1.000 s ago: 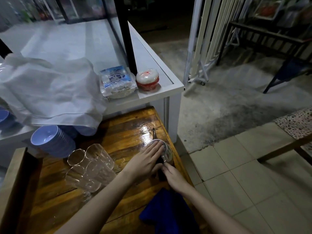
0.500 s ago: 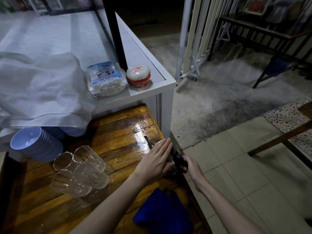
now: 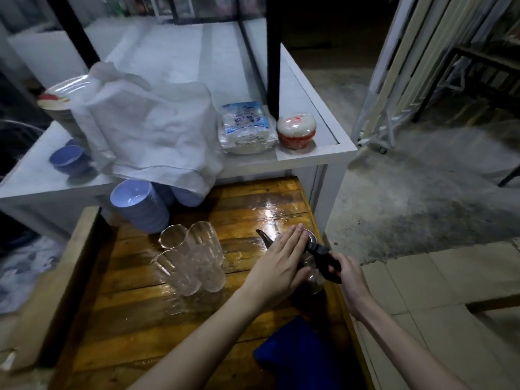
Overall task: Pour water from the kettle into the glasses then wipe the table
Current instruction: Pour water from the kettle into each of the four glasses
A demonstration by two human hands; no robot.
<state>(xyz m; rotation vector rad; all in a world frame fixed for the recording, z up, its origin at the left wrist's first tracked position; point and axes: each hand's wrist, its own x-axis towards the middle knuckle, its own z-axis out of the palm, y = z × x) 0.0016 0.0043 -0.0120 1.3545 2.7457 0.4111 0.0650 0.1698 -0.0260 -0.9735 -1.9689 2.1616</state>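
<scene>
A glass kettle (image 3: 315,277) with a dark spout and black handle stands near the right edge of the wet wooden table (image 3: 135,313). My left hand (image 3: 281,263) lies flat on its lid, fingers straight. My right hand (image 3: 347,273) grips the black handle. Several clear glasses (image 3: 194,257) stand bunched together to the left of the kettle. A blue cloth (image 3: 298,353) lies crumpled on the table's near edge, below my hands.
A stack of blue bowls (image 3: 140,209) lies tipped at the table's back. Behind it, a white counter (image 3: 309,156) holds a white cloth (image 3: 152,130), a plastic packet (image 3: 244,125) and a red-lidded tub (image 3: 297,130). Concrete and tiled floor lie to the right.
My right hand has closed round the kettle handle and the handle now sticks out to the right. My left hand stays flat on the lid. The camera view shifted.
</scene>
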